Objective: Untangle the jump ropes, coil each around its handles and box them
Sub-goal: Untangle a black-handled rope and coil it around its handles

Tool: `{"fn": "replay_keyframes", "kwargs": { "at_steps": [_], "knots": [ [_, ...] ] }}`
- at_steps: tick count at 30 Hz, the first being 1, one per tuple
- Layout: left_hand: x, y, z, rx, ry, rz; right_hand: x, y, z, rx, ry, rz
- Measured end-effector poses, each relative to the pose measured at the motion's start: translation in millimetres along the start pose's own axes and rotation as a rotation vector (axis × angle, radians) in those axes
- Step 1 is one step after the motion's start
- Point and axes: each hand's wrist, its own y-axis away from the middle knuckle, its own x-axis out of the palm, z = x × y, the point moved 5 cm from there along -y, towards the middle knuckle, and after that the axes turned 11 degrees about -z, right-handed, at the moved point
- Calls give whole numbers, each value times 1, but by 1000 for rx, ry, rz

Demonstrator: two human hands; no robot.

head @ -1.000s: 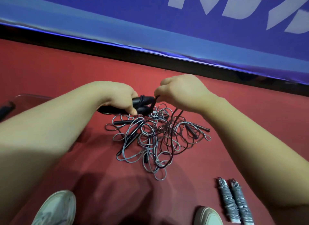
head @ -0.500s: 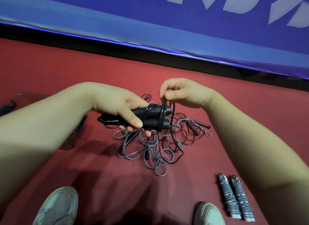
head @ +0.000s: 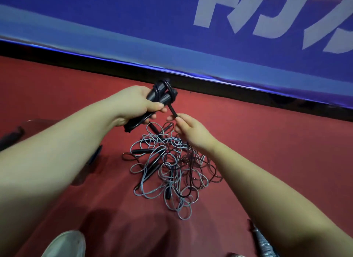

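My left hand (head: 136, 102) raised, clenched round black handles (head: 162, 93); right hand (head: 191, 129) below, pinched black rope (head: 172, 111) taut above tangle (head: 170, 167).

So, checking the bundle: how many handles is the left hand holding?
2. Upper handle and lower handle lie side by side in the left hand, black rope wound round both. More lie in the tangled pile, some maybe hidden.
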Motion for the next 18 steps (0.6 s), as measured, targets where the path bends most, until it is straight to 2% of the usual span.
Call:
{"fn": "replay_keyframes", "kwargs": {
  "at_steps": [3,6,9,11,13,15,16,18],
  "knots": [
    [-7,-1,7,-22,-40,-59,5,1,11,29,98,35],
    [-12,-3,5,-23,114,-68,4,1,28,-6,133,47],
    [-7,1,-10,-26,389,18,-1,-2,36,6,-4,40],
    [-4,1,-17,-3,453,33,-2,-4,34,58,-192,33],
    [-5,-2,-22,22,456,-2,-3,-5,27,112,-300,20],
    [-10,-4,-19,7,453,-49,-7,-4,19,146,-286,0],
    [-14,-5,-15,11,408,-77,-11,-3,16,151,-248,-7],
    [-20,-5,-5,69,148,-141,-17,0,14,125,-109,-11]
  ]
}}
